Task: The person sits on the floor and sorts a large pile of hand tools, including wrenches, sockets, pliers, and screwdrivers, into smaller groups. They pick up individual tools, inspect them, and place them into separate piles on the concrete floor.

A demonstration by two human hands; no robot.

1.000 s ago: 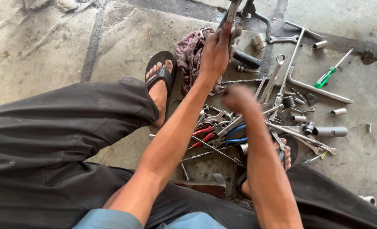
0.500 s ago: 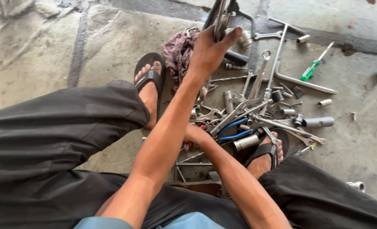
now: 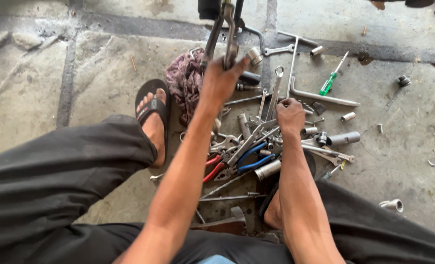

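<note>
On the concrete floor (image 3: 80, 58), between the two feet, a heap of steel tools (image 3: 256, 146) is spread, directly beneath the hands. Above its far edge, a dark metal bar (image 3: 227, 34) is gripped by the closed left hand (image 3: 222, 80) and held up. A long chrome wrench (image 3: 274, 95) in the heap is clasped by the curled right hand (image 3: 290, 116). Red- and blue-handled pliers (image 3: 237, 161) are seen nearest the body.

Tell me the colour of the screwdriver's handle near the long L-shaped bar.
Green; the screwdriver shows best in the head view.
</note>
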